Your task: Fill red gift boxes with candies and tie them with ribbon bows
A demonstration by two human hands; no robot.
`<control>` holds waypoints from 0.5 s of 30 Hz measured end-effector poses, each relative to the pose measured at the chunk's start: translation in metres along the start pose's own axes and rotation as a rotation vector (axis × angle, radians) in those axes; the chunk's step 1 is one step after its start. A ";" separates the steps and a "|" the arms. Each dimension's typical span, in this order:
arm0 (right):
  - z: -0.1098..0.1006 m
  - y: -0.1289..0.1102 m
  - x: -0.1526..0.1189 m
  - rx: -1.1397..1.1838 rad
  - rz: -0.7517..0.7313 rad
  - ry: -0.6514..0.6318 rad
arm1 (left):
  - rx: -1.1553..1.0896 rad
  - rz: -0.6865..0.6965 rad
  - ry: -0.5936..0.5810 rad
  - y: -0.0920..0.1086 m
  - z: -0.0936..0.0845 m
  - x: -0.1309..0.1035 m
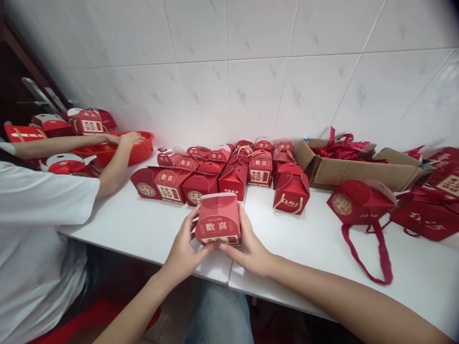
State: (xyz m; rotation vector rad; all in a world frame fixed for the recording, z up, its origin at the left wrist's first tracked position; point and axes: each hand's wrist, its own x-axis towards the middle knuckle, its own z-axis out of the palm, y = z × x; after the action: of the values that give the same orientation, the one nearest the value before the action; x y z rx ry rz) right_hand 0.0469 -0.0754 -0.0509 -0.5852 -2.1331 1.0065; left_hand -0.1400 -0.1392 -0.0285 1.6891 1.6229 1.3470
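A red gift box gripped from 2 sides at the desk

The left hand and the right hand share 1 load: their fingers are spread just as wide as the red gift box between them. The left fingers curl around its left side, the right fingers press along its right side, and the 2 thumbs nearly meet at its near lower edge, covering part of a pale printed panel. Whether the underside touches the desk cannot be told.

Straight beyond the fingers, and off to their left, stand close-packed rows of similar red boxes. Beyond them to the right is a box with a cord handle, set a little apart. Further right lies an open cardboard carton holding red ribbons. In front of the carton, well to the right of the fingers, is a box with a ribbon strap, its loop trailing toward the desk's near side.

Well to the left of the fingers, a co-worker in a white sleeve has both arms over a red basin; what is held there is hidden. Below the fingers is a denim-covered leg; a tiled wall rises beyond everything.
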 end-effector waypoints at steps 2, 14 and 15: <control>-0.026 0.004 -0.016 -0.185 -0.028 0.126 | 0.025 0.088 -0.039 0.018 0.026 0.011; -0.111 0.067 -0.001 -0.797 0.013 0.451 | 0.233 0.250 0.007 0.020 0.109 0.107; -0.110 0.068 -0.001 -0.751 -0.003 0.415 | 0.231 0.273 0.009 0.021 0.109 0.105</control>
State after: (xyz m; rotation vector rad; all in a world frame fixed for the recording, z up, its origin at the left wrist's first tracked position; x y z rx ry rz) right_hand 0.1370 0.0174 -0.0558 -1.0343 -2.0734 0.0196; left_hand -0.0538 -0.0135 -0.0227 2.1075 1.6516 1.3306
